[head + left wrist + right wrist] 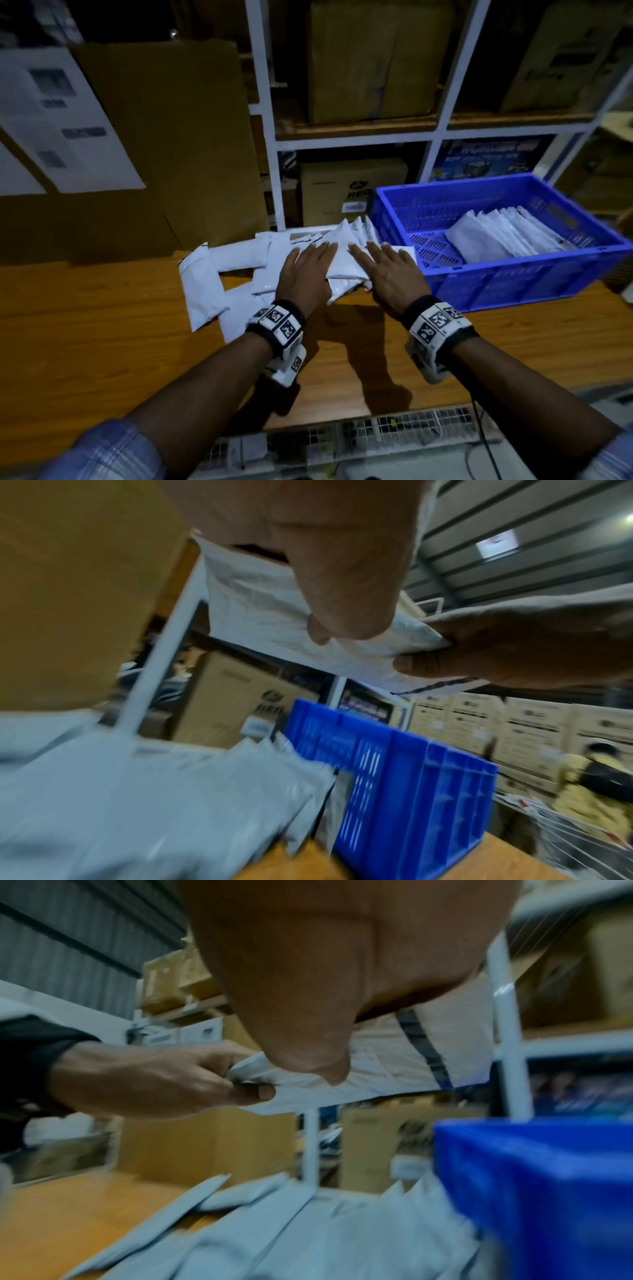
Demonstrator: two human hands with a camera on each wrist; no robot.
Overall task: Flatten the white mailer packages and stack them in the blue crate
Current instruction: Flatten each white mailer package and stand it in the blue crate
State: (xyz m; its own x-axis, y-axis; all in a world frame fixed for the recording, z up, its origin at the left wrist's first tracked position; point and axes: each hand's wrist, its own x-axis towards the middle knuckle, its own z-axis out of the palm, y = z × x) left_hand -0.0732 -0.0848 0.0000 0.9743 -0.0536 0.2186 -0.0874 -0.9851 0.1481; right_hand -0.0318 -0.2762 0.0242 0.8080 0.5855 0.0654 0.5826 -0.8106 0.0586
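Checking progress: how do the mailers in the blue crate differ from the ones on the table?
The crate mailers lie overlapped in a neat row inside the blue crate; the table mailers sprawl at mixed angles on the table. Only the table pile has hands on it. Both are white.

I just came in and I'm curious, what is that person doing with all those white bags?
A person is holding one white mailer with both hands, the left hand and the right hand, thumbs tucked under it, just above the pile of mailers on the wooden table. Beside it stands a blue crate with a stack of mailers already inside. More loose ones wait on the table.
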